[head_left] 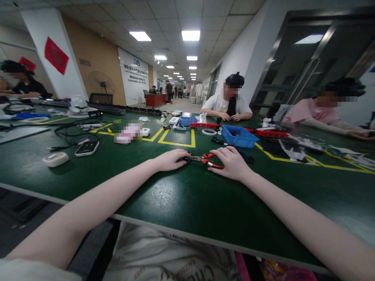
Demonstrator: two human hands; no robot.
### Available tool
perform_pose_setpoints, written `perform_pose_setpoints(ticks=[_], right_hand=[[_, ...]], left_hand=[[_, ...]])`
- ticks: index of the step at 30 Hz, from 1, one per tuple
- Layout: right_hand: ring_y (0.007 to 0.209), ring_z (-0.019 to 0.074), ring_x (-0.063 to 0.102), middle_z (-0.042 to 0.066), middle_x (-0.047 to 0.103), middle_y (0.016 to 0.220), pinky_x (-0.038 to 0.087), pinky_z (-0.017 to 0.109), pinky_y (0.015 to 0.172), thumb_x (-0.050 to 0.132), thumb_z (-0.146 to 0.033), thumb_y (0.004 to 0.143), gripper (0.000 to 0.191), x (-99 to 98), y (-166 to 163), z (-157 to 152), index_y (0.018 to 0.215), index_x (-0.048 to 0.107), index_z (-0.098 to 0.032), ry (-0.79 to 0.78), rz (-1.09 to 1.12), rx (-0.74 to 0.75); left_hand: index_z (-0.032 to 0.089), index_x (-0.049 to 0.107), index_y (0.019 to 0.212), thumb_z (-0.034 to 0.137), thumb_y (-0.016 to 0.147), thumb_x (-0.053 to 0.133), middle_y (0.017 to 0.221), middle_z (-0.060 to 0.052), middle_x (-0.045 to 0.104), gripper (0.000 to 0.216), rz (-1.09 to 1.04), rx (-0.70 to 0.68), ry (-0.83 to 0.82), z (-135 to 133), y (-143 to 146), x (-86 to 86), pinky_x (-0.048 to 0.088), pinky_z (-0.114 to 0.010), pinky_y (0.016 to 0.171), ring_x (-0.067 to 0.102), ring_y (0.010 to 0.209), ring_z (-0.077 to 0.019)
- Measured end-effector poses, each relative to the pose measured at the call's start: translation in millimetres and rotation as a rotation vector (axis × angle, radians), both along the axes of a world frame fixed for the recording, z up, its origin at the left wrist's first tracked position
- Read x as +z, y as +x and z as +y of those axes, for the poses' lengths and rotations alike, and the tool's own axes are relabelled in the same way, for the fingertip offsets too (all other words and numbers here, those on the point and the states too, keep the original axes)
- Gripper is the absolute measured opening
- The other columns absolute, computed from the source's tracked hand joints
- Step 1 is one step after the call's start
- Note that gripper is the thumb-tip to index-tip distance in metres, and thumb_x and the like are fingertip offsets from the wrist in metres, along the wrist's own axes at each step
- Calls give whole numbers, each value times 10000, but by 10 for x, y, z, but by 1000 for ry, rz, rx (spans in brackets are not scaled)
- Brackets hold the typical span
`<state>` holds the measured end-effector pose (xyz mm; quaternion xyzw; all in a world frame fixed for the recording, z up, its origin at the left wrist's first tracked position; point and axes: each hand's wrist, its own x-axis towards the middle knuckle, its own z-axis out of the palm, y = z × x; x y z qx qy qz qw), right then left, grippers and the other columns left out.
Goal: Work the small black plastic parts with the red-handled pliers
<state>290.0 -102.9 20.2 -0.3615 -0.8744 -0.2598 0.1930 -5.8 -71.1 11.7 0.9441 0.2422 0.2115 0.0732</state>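
My right hand (231, 162) is closed around the red-and-black handles of a pair of long-nose pliers (204, 159), low over the green table. The handles are spread somewhat apart, and the jaws point left. At the jaw tips, my left hand (173, 160) pinches with thumb and fingers. A small dark piece shows at those fingertips, too small to name, and I cannot tell whether the jaws grip it. Just behind my right hand lies a blue bin (239, 136) with dark items inside, and black cables (246, 158) show beside the hand.
Left on the green table (164, 195) are a white round case (55, 159), a black-screened device (87, 148) and cables. Farther back stand a second blue bin (187, 121) and red strips (205, 125). A person (228, 101) sits opposite, another (319, 109) at the right.
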Motion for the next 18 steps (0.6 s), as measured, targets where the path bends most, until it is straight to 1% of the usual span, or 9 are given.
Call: perform_pose_setpoints(ticks=[6,10,13,18], right_hand=[[997,300,571,145,651,1075,369,456,953,534,-585,852,589,-2,11,3,1261,564,-163,2,-19,-9],[991,289,579,140,660,1068,367,447,969,531,-596,852,577,1,6,3,1224,579,-158,-7,-19,-21],[985,279,592,136,673,1047,355,446,995,521,-603,856,560,6,-5,3,1179,597,-152,-25,-17,-34],[947,276,613,121,692,981,331,471,1028,509,-602,861,533,11,-19,-4,1146,614,-163,-21,-32,-46]], left_hand=[[153,562,1260,214,936,514,1280,-126,607,333,23,1,-6,0,7,15,436,-400,1050,558,1186,-231],[145,553,1278,220,942,506,1304,-134,592,347,34,27,3,-3,11,7,430,-410,1059,552,1202,-236],[138,538,1302,228,947,499,1313,-131,587,369,51,43,2,-13,15,8,433,-385,1061,547,1214,-232],[134,534,1308,213,944,491,1307,-137,590,374,48,33,5,-28,19,25,433,-384,1062,553,1211,-230]])
